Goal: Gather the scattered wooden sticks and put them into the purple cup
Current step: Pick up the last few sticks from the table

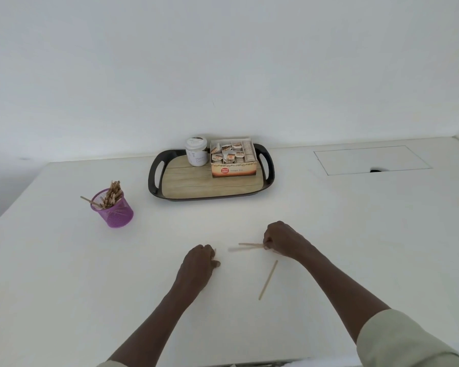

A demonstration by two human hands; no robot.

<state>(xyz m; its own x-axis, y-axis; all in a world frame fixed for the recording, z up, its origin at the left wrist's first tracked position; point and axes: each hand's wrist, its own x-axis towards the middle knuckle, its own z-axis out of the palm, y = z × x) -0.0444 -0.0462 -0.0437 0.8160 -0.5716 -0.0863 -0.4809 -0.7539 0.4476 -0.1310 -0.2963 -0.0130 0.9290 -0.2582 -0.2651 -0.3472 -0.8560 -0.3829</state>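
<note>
Head view puts both of your hands low on the white table (355,234), near six o'clock. Your right hand (281,239) is clamped on a few wooden sticks (245,247), whose free ends point toward nine o'clock. Your left hand (200,260) is curled into a loose fist just beside those tips, not touching them; you cannot tell whether it grips anything. One loose stick (268,279) lies flat at five o'clock of your right hand, apart from both hands. The purple cup (114,213), a mesh holder, stands well apart at ten o'clock with a bundle of sticks leaning in it. At twelve o'clock a black-rimmed tray (154,176) carries a white jar (196,152) and an open tea box (233,161) side by side.
</note>
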